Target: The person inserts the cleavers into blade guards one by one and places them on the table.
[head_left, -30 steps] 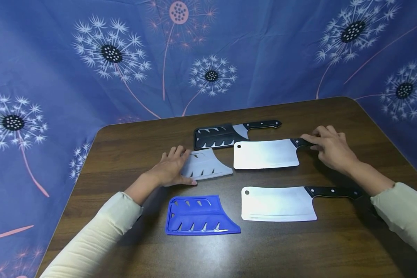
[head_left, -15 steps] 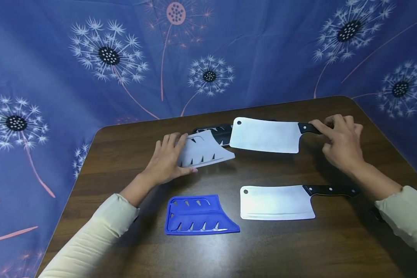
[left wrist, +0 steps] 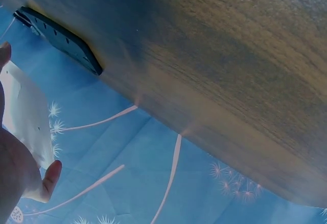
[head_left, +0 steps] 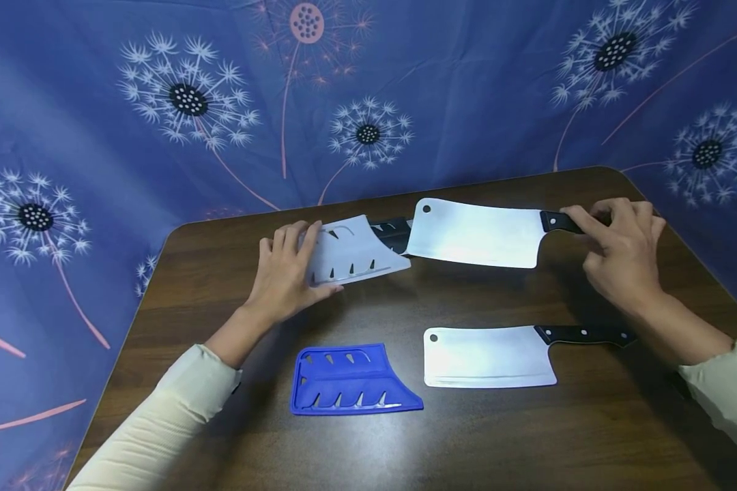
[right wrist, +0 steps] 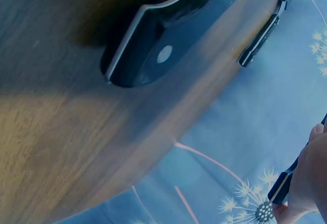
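Note:
My left hand (head_left: 282, 273) holds a white blade guard (head_left: 359, 251) by its left end, fingers over the top and thumb along the lower edge. It is raised off the table, and in the left wrist view the white guard (left wrist: 25, 114) shows beside the thumb. My right hand (head_left: 623, 249) grips a cleaver (head_left: 479, 233) by its black handle, also lifted, the blade pointing left. The blade's front end is right at the guard's pointed right corner. In the right wrist view the butt of the black handle (right wrist: 281, 187) sticks out of the hand.
A blue blade guard (head_left: 353, 382) lies at the front left of the wooden table (head_left: 467, 443). Right of it lies another bare cleaver (head_left: 488, 358), handle to the right. Behind the raised pieces, a cleaver in a black guard (head_left: 394, 235) is mostly hidden. A blue patterned cloth (head_left: 479, 88) hangs behind.
Both hands have risen from the table and moved toward the back, lifting the white blade guard and the cleaver. Over the last half second, the right hand shifted slightly right, the left slightly left.

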Demonstrator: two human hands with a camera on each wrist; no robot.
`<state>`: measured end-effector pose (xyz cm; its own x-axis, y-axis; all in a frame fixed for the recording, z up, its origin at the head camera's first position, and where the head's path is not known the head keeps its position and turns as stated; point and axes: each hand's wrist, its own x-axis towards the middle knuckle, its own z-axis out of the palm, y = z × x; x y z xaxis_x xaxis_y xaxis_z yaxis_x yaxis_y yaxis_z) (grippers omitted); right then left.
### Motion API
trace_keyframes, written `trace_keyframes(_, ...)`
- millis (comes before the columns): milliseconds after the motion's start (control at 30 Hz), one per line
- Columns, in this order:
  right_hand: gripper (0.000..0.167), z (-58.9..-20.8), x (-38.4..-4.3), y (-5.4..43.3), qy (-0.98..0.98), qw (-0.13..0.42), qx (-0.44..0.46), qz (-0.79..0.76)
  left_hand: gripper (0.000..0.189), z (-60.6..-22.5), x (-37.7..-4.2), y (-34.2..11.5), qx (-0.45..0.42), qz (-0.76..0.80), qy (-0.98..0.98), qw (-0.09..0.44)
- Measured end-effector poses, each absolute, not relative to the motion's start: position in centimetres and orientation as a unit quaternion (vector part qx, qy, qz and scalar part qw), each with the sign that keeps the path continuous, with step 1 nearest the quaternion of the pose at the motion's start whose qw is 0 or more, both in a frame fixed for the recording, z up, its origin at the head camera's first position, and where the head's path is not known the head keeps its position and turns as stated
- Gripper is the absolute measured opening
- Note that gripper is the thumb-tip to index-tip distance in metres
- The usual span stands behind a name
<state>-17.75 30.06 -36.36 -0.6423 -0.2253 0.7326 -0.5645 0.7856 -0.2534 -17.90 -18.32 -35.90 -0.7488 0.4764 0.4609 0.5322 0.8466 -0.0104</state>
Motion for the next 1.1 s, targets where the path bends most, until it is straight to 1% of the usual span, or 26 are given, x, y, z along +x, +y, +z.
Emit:
trace_keyframes(200, 0.075, -36.22, -17.40, 30.21, -0.880, 0.346, 0.225, 0.234, 0.111, -35.84, -17.92, -18.43, -0.273, -0.066, -0.928, 0.245)
trace_keyframes(700, 0.077, -36.12, -17.21, 29.96, -0.876, 0.355, 0.225, 0.238, 0.112, -35.89, -17.99, -18.29, -0.275, -0.062, -0.924, 0.258)
trace_keyframes(1100, 0.073, -36.13, -17.16, 30.15, -0.878, 0.361, 0.223, 0.220, 0.113, -35.81, -18.04, -18.08, -0.281, -0.053, -0.919, 0.270)
